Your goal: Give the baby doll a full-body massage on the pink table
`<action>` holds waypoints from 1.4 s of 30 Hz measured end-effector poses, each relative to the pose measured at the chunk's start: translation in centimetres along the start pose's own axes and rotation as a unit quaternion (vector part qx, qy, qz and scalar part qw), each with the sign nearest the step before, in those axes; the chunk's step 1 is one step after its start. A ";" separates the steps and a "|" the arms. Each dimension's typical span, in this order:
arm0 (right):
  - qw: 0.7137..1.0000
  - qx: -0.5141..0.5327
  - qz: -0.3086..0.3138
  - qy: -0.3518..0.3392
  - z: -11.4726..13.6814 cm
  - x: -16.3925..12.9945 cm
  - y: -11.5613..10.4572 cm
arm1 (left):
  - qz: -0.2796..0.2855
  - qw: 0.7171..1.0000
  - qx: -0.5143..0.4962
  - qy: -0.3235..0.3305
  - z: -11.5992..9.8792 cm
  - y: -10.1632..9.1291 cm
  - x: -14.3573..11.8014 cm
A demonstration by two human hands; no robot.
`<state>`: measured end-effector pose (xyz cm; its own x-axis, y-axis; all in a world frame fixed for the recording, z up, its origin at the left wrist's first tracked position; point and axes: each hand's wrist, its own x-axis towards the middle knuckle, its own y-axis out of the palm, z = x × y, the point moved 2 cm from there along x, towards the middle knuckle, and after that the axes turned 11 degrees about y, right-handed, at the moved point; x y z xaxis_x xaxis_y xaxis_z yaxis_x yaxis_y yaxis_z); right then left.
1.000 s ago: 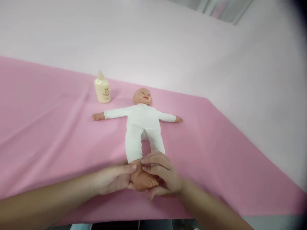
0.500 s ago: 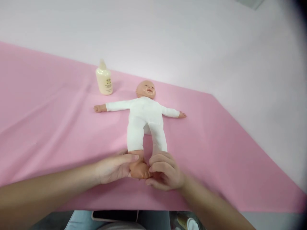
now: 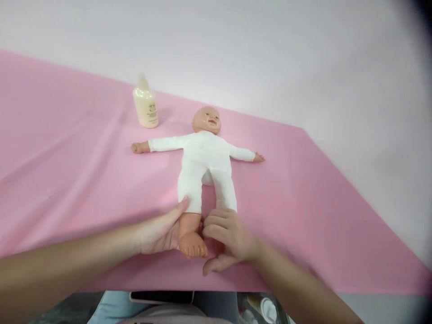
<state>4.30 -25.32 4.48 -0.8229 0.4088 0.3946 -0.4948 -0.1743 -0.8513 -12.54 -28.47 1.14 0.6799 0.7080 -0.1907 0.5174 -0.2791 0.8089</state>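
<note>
A baby doll (image 3: 207, 153) in a white suit lies on its back, arms spread and feet towards me. My left hand (image 3: 161, 234) cups the bare lower leg on the left, thumb up on the white trouser leg and fingers underneath; the foot (image 3: 193, 245) lies in front of the palm. My right hand (image 3: 232, 238) hovers over the doll's other lower leg, hiding most of it. Its fingers are bent beside the left-hand foot and its thumb stands apart, with nothing visible in its grip.
A cream pump bottle (image 3: 146, 107) stands upright beyond the doll's arm on the left. Pink cloth (image 3: 303, 216) covers the table, with white surface (image 3: 270, 58) beyond. A dark phone (image 3: 162, 297) lies on my lap, and a white-lidded container (image 3: 268, 309) is below the table's edge.
My left thumb has moved up from the ankle to the trouser leg. My right fingers and thumb have left the toes and spread apart. The view has tilted slightly.
</note>
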 end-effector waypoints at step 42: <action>0.998 0.002 -0.025 -0.049 0.6 0.1 -0.4 | 0.011 0.883 0.446 0.144 -0.8 -0.2 -0.6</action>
<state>4.27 -25.76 5.12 -0.8210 0.3273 0.4679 -0.5360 -0.1592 -0.8291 -13.46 -28.29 1.52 0.6011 0.7959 0.0726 0.7966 -0.6040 0.0255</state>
